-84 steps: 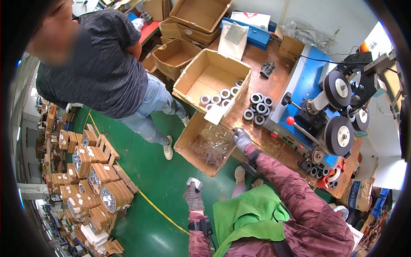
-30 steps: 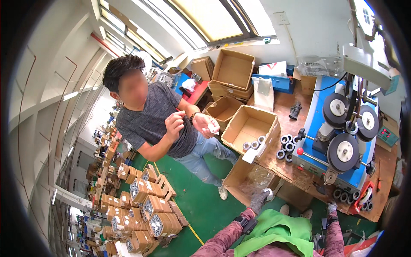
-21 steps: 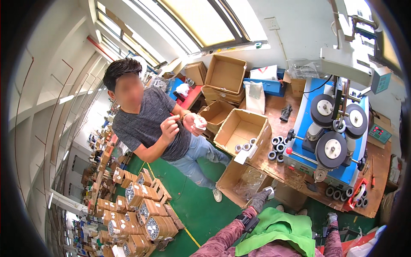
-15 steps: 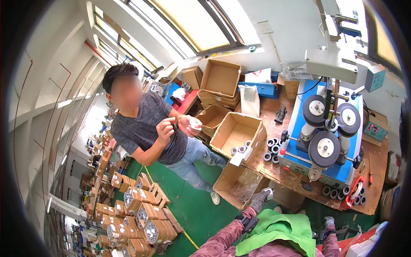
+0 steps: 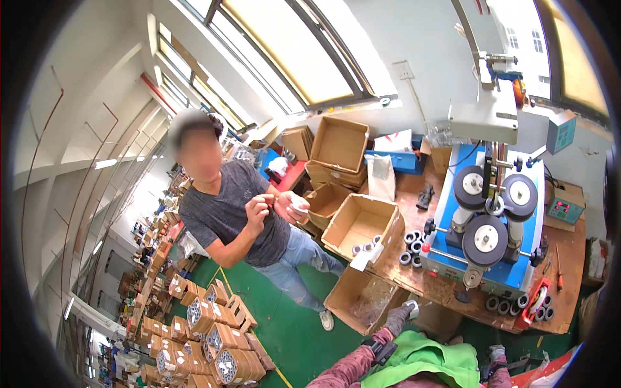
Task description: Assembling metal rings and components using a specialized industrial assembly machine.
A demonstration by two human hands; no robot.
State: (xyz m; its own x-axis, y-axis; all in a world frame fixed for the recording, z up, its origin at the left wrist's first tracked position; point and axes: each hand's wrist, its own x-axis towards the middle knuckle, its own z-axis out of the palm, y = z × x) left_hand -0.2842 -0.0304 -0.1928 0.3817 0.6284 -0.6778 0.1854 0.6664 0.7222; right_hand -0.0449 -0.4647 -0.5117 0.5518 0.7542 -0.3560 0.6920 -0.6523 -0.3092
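Note:
My left hand (image 5: 396, 319), in a dark grey glove, is closed on a small pale ring (image 5: 411, 306) at the table's front edge. It hovers beside the open cardboard box (image 5: 341, 299) on the floor, which has clear plastic inside. Low at the right, my right hand (image 5: 497, 353), gloved in grey, hangs near the body; its fingers are too small to read. On the table stands a blue machine (image 5: 446, 262) with three dark wheels (image 5: 485, 240). Several dark-rimmed rings (image 5: 405, 258) lie left of it, and more rings (image 5: 503, 308) sit at its front right.
A person (image 5: 236, 207) stands across at the left, holding a small white thing (image 5: 299, 205) in both hands. Cardboard boxes (image 5: 352, 216) crowd the table's left end. A red tape dispenser (image 5: 535, 301) is at the right. Packed cartons (image 5: 226, 336) stand on the green floor.
The whole view has shifted, so the table and machine sit lower in the picture. My left hand still holds the ring near the table edge. The other person's head has tilted.

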